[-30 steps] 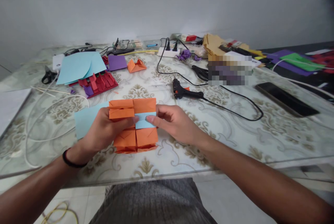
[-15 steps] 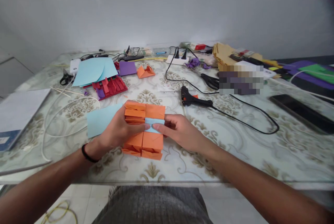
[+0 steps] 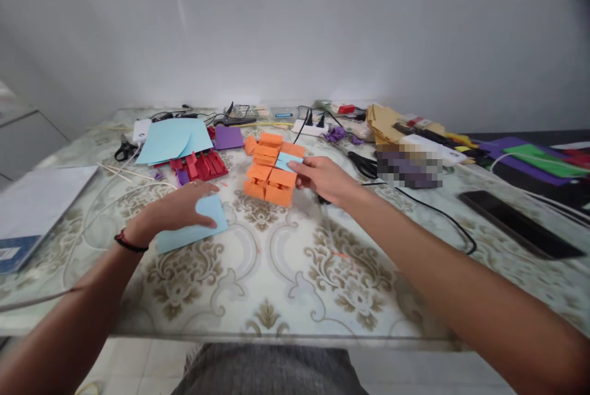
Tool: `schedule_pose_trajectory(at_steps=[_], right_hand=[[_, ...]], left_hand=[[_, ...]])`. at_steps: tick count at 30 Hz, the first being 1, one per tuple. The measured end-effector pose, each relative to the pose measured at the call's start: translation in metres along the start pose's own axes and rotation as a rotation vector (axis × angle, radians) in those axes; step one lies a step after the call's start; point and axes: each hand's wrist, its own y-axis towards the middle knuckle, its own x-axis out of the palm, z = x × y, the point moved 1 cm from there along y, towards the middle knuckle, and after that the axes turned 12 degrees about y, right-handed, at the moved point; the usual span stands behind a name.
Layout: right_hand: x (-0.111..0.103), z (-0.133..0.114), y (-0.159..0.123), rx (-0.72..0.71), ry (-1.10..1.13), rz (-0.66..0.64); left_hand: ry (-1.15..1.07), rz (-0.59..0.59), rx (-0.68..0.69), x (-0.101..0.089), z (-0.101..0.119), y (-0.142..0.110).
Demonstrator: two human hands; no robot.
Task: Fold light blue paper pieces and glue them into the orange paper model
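Note:
Between thumb and fingers, my right hand [image 3: 325, 179] grips an orange folded-paper piece [image 3: 262, 171] by its right side. A light blue paper square [image 3: 286, 161] lies on that piece, under my right thumb. My left hand [image 3: 184, 207] holds nothing, its fingers apart, over a light blue paper sheet [image 3: 193, 235] on the table. Just beyond that hand sits a red folded-paper piece [image 3: 207, 164] with purple bits at its left end. Behind my right hand, the glue gun is almost wholly hidden.
Light blue sheets [image 3: 173, 140], a purple square [image 3: 229, 137] and black scissors [image 3: 124, 149] lie at the back left. A white power strip [image 3: 311, 128] stands near the wall. On the right are a phone [image 3: 520, 223] and a black cord [image 3: 433, 207]; a notebook [image 3: 41, 204] lies left.
My left hand has let go of the orange paper piece and moved left, opening over the blue sheet. My right hand has carried the piece away from me, towards the back of the table.

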Motion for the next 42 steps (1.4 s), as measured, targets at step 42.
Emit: schedule_pose_trajectory(at_steps=[42], right_hand=[[0.033, 0.008, -0.087, -0.783, -0.364, -0.489]], left_hand=[[-1.257, 0.43, -0.057, 0.005, 0.077, 0.004]])
